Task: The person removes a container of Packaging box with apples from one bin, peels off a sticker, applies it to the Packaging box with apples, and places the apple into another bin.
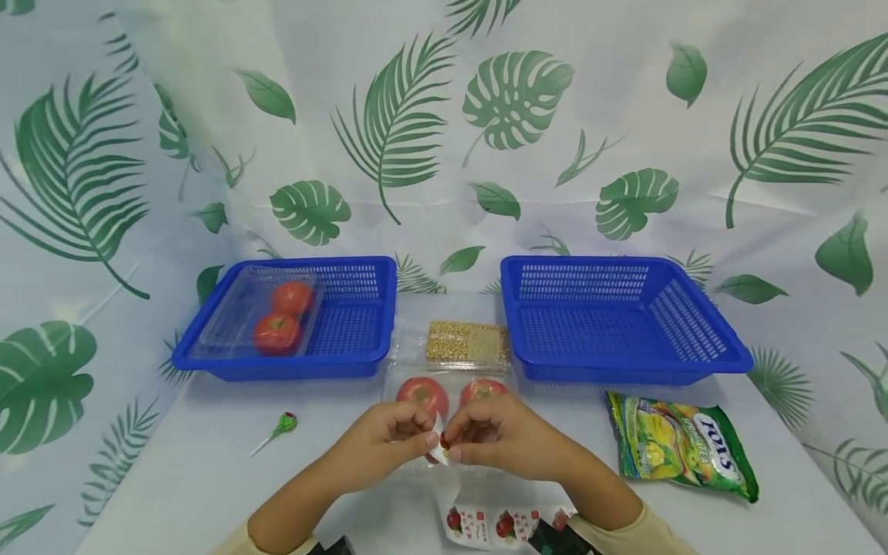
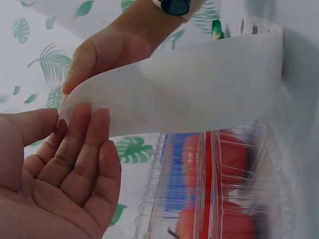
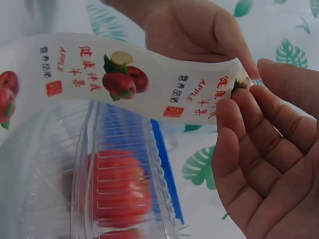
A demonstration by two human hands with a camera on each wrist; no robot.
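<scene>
Label strip [image 1: 479, 526], one, end pinched thumb-to-finger by left hand [image 1: 383, 442] and right hand [image 1: 512, 439]. Just beyond hands: one clear box [image 1: 454, 381], two red fruits [image 1: 422, 396] inside. "APPLE" legible only in right-wrist view.

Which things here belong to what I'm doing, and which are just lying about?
Likely in the job:
label strip, pinched by left hand and right hand
near fruit box
left basket, perhaps

Seemingly just lying about:
lollipop
candy bag
corn pack
right basket
</scene>
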